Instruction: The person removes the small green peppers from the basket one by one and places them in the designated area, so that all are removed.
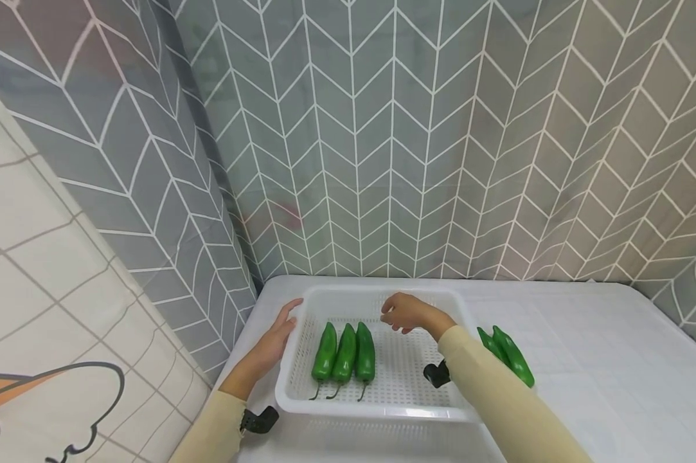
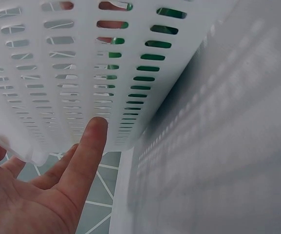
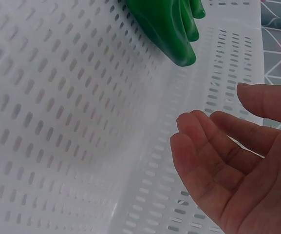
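Note:
Three green peppers [image 1: 344, 354] lie side by side in the left part of a white perforated plastic basket [image 1: 376, 411], their stems toward the near side. My left hand [image 1: 270, 347] is at the basket's left side; in the left wrist view its fingers [image 2: 84, 165] lie along the slotted outer wall, fairly straight. Over the basket, right of the peppers, hovers my right hand [image 1: 408, 313], with loosely bent fingers and nothing in them. The right wrist view has this hand [image 3: 242, 165] apart from the pepper tips [image 3: 179, 48].
Right of the basket, more green peppers [image 1: 512, 357] lie on the white-covered table [image 1: 602, 360], partly behind my right sleeve. A grey patterned curtain [image 1: 353, 161] hangs along the table's back edge. White tile-patterned cloth [image 1: 53, 257] covers the left side.

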Demonstrator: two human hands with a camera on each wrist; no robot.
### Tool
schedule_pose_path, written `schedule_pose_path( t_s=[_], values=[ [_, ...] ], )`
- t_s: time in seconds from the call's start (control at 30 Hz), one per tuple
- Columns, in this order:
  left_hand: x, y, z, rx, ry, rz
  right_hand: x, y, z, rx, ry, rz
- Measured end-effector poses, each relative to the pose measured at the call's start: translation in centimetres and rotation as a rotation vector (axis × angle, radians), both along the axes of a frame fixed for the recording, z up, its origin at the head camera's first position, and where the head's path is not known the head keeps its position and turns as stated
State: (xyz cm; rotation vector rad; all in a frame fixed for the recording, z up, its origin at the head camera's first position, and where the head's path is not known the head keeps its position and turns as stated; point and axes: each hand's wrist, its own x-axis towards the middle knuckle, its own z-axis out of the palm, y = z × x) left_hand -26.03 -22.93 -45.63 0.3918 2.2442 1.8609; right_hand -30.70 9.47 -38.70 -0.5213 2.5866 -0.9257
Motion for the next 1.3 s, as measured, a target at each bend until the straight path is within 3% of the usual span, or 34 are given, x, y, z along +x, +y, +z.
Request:
schedule_pose_path(
  t_s=[1.1, 1.3],
  values=[
    [0.2, 0.2, 0.1, -0.006, -0.003, 0.02, 0.3, -3.1, -2.0, 0.11, -0.071, 0.013],
    [0.1, 0.0, 0.2, 0.017, -0.003, -0.001, 0.3, -3.6, -2.3, 0.111, -0.098, 0.009]
  ],
)
